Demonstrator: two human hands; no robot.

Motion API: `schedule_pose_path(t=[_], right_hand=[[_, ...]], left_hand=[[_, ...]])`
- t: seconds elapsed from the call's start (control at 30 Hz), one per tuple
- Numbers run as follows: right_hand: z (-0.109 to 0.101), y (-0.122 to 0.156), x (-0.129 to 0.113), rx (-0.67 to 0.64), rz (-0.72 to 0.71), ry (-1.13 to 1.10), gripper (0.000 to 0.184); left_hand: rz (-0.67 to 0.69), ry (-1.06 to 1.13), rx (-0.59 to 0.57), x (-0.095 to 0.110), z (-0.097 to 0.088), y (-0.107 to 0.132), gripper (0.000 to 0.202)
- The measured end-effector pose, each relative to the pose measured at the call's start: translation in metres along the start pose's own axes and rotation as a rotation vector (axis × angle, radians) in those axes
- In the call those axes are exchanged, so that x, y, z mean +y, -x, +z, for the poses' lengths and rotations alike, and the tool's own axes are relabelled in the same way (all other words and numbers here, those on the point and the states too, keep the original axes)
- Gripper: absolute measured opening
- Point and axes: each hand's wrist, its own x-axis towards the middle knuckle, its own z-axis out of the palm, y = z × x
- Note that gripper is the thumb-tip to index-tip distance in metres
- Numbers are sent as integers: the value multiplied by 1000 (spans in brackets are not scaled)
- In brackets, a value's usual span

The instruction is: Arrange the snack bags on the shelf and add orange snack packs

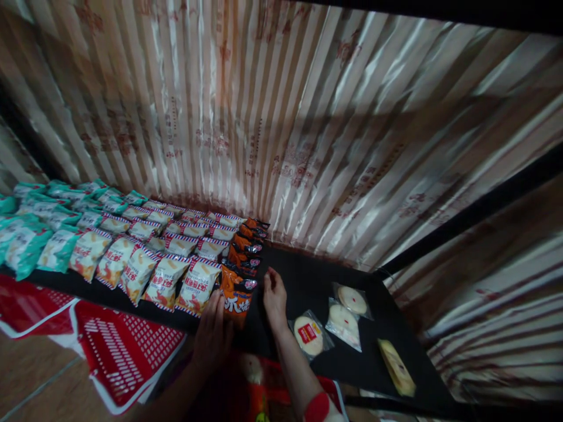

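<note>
My left hand [213, 328] lies with its fingers stretched out along the left side of the front orange-and-black snack bag [238, 295], touching it near the white-and-red bags. Just right of the orange bags is my right hand [275, 298], its fingers loosely curved over the black shelf and nothing visible in them. More orange bags [241, 241] stand in a column behind the front one. To their left, rows of white snack bags [166, 280] with red print and striped edges fill the shelf.
Teal-and-white bags [29, 246] crowd the shelf's left end. Round flat items in clear wrappers [308, 334] and a long yellowish pack [396, 368] lie on the black shelf [303, 272] at right. Red baskets [127, 346] sit below, and wrinkled printed sheeting [281, 117] hangs behind.
</note>
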Motion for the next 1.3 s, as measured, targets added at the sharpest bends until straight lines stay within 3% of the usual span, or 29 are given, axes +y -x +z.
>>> schedule_pose_path(t=[0.17,0.4,0.77,1.0,1.3], right_hand=[[19,-42,10,-79,28,-80,40],[37,-67,20,-241,-10,-33,30],[44,-69,29,-197,-48,11,16],[45,-73,28,-133,-101,33,14],[45,-76,27,-142,-119,72,16]], left_hand=[[-1,-7,-17,-4,3,3,60],[25,-43,-33,-5,5,6,62],[32,-55,-10,-3,5,4,61],[45,-52,-25,-5,7,5,61],[22,-55,-22,-4,7,4,61]])
